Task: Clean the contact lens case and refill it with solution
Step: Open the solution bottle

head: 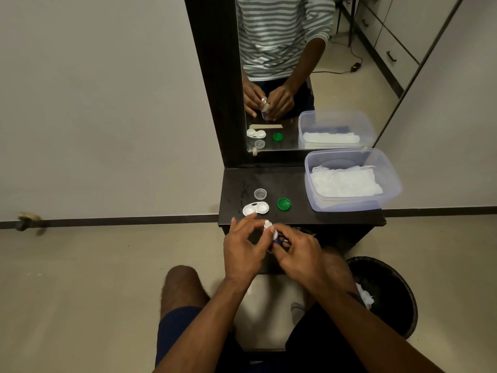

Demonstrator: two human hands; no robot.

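A person sat at a dark worktop before a mirror. The right hand gripped a small solution bottle around its body, nozzle tilted up and away. The left hand hovered just beside the nozzle, its grip loosely open, holding nothing. The open contact lens case lay just beyond the bottle's tip, nearer the left hand, its long axis running left to right. No label was readable.

On the dark surface, mid-frame: one white lens case with two wells, one clear cap, one green cap, one plastic tub. Two hands share one small bottle. One bin, lower right.
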